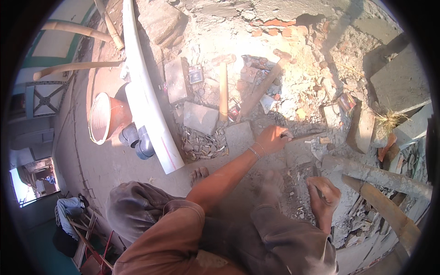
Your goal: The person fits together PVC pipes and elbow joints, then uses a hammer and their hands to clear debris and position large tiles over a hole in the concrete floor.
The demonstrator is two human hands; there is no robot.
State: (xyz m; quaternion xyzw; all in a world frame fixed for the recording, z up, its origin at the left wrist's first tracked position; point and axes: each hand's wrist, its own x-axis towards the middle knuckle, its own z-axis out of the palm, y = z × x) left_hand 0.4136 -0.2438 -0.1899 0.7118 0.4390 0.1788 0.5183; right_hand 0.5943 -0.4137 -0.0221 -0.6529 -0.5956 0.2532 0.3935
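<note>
My left hand (272,139) reaches over the rubble, its fingers closed on the end of a thin brown bar (306,137). The bar points right, toward a short pale stub (325,140) on the broken ground; its exact kind is not clear. Close to my right knee, my right hand (323,195) is held with thumb and fingers curved apart, and nothing shows between them. Beyond my left hand lies a hammer (223,87) with a pale wooden handle. Beside it a second hammer (263,89) rests at a slant, its head toward the cracked wall.
A long white pipe (145,94) lies at left, beside an orange bucket (110,118) and dark pipe fittings (144,147). Concrete slabs (200,118) and a small pack (195,74) sit among debris. Poles (378,173) cross the right side. A seated person (68,213) is at far left.
</note>
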